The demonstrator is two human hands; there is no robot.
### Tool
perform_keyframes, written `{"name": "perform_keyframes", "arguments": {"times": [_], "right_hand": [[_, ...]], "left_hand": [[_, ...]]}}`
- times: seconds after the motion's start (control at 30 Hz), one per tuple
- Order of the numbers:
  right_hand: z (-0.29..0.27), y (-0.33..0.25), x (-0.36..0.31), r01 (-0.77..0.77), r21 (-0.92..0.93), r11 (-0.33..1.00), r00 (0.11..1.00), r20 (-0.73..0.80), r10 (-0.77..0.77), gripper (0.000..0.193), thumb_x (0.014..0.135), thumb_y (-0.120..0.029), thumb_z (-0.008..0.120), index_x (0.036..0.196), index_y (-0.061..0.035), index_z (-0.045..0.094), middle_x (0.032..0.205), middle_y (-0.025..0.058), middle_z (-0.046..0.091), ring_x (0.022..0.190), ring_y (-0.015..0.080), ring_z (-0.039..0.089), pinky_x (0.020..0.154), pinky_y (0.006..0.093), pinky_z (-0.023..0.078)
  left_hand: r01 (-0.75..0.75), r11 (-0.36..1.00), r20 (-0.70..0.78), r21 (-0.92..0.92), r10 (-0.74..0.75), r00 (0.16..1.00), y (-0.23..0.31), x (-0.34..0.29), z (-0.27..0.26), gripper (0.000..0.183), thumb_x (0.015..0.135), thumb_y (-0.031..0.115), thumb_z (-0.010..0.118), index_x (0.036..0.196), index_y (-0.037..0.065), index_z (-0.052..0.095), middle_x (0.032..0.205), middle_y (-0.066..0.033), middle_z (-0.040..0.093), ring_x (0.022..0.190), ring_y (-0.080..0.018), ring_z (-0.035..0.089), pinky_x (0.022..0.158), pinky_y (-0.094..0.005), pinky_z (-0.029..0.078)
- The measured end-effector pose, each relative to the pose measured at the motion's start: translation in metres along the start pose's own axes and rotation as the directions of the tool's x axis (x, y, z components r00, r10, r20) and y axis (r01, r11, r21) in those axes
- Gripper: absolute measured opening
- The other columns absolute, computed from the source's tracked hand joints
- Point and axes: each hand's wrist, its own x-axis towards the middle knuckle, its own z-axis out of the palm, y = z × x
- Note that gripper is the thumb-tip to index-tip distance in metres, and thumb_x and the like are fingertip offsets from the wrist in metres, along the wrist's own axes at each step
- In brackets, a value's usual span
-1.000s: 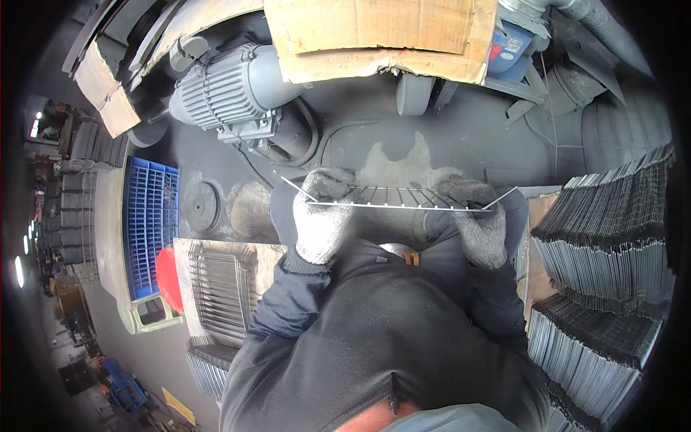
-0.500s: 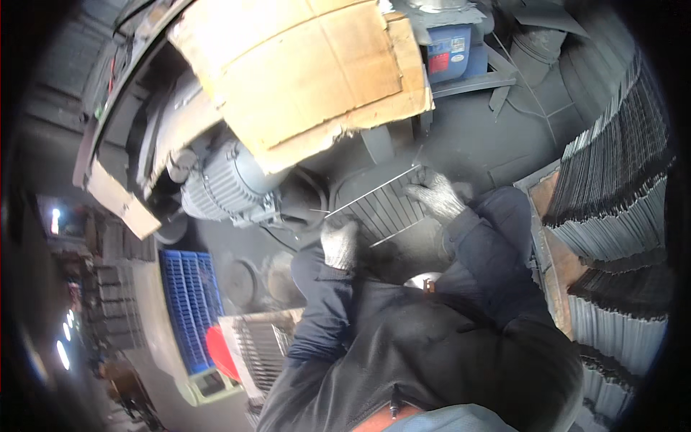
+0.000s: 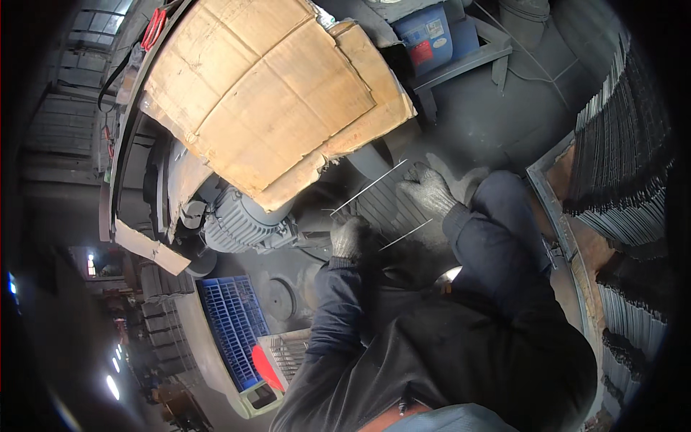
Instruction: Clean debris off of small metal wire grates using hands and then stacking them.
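My left hand (image 3: 348, 237) and my right hand (image 3: 427, 189), both in grey knit gloves, hold a small wire grid panel (image 3: 385, 205) between them, one hand on each side. The panel is tilted and sits just under the torn lower edge of a large brown cardboard sheet (image 3: 266, 93). A grey electric motor (image 3: 241, 225) lies to the left of my left hand. My dark sleeves and jacket fill the lower middle of the view.
Tall stacks of dark wire panels (image 3: 622, 165) stand on the right. A blue plastic crate (image 3: 232, 327) and a pile of light wire grids (image 3: 288, 353) with a red object (image 3: 265, 367) lie lower left. A blue canister (image 3: 428, 36) sits at the top.
The view has swung and tilted. My hands have carried the wire panel up and forward, from close to my chest to under the cardboard by the motor.
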Motion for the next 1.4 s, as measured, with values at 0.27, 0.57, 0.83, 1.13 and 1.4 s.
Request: {"name": "perform_keyframes", "arguments": {"times": [0.27,0.57,0.83,1.13,1.4], "right_hand": [[-0.044,0.016,0.0,-0.073,0.194,0.978,0.992,-0.09,0.092,0.036,0.092,-0.022,0.084,0.118,-0.0006,0.071,0.111,0.0162,0.076,0.102,0.0283,0.072,0.091,0.04,0.057],[-0.056,-0.002,0.0,-0.15,0.119,0.981,0.979,-0.117,0.164,0.036,0.091,-0.02,0.084,0.116,-0.0001,0.068,0.107,0.014,0.075,0.099,0.0237,0.072,0.089,0.0381,0.058],[0.008,-0.01,-0.001,-0.038,0.014,0.999,0.999,0.008,0.038,0.045,0.092,-0.028,0.08,0.125,-0.0004,0.067,0.116,0.0224,0.076,0.111,0.041,0.072,0.096,0.0479,0.057],[-0.034,0.004,-0.026,-0.088,0.098,0.991,0.996,-0.019,0.09,0.039,0.09,-0.019,0.083,0.123,-0.0009,0.071,0.11,0.0134,0.077,0.102,0.0248,0.072,0.092,0.0395,0.058],[-0.157,-0.202,-0.14,-0.078,-0.253,0.964,0.979,-0.202,0.027,0.036,0.091,-0.011,0.082,0.123,-0.0003,0.068,0.107,0.0101,0.075,0.103,0.0202,0.071,0.089,0.0367,0.059]], "left_hand": [[0.125,0.972,0.101,-0.2,-0.106,0.989,0.004,0.022,0.054,0.013,0.082,-0.004,0.069,0.091,0.003,0.061,0.072,-0.0085,0.064,0.056,-0.0204,0.061,0.052,-0.034,0.052],[0.118,0.96,0.129,-0.255,-0.087,0.988,-0.011,0.027,0.053,0.018,0.085,-0.005,0.072,0.099,0.002,0.064,0.082,-0.009,0.069,0.066,-0.0225,0.068,0.057,-0.034,0.055],[-0.018,0.926,-0.007,0.377,0.023,1.0,-0.036,0.007,-0.031,0.022,0.088,0.016,0.077,0.098,-0.002,0.072,0.092,-0.0136,0.076,0.086,-0.0269,0.075,0.072,-0.0365,0.06],[-0.041,0.826,0.12,-0.562,0.13,0.984,-0.02,-0.035,0.034,0.025,0.09,0.02,0.077,0.108,0.004,0.071,0.092,-0.0086,0.073,0.078,-0.0239,0.07,0.069,-0.0366,0.059],[0.368,0.657,0.057,-0.659,-0.443,0.895,-0.092,0.008,0.004,0.047,0.101,0.062,0.061,0.101,0.015,0.064,0.083,-0.0029,0.058,0.069,-0.0272,0.058,0.064,-0.0406,0.049]]}}
